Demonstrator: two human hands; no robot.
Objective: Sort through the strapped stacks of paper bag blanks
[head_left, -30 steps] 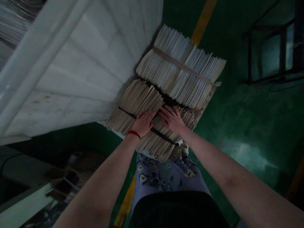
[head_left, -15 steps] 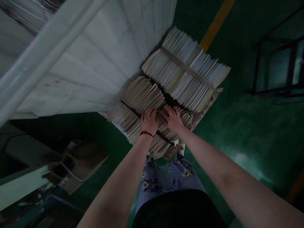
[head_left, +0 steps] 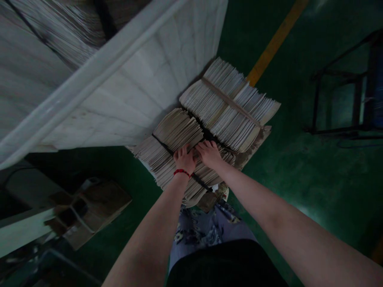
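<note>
Two tied bundles of stacked paper sheets lie on the green floor. The near bundle (head_left: 167, 153) has a black strap (head_left: 163, 144) across it. The far bundle (head_left: 230, 105) carries a pale strap. My left hand (head_left: 184, 158), with a red cord at the wrist, curls its fingers over the black strap near the bundle's middle. My right hand (head_left: 209, 153) sits right beside it, fingers bent down onto the same bundle's top edge where it meets the far bundle. Whether the right fingers hold the strap is hidden.
A large white wooden board structure (head_left: 125, 91) rises at the left, touching the bundles. A yellow floor line (head_left: 275, 42) runs away at the top. A dark metal frame (head_left: 344, 99) stands at the right. Cardboard pieces (head_left: 89, 207) lie at the lower left.
Both hands have closed in together at the middle of the near bundle, and the fingers have curled from flat to bent. The view has shifted slightly downward.
</note>
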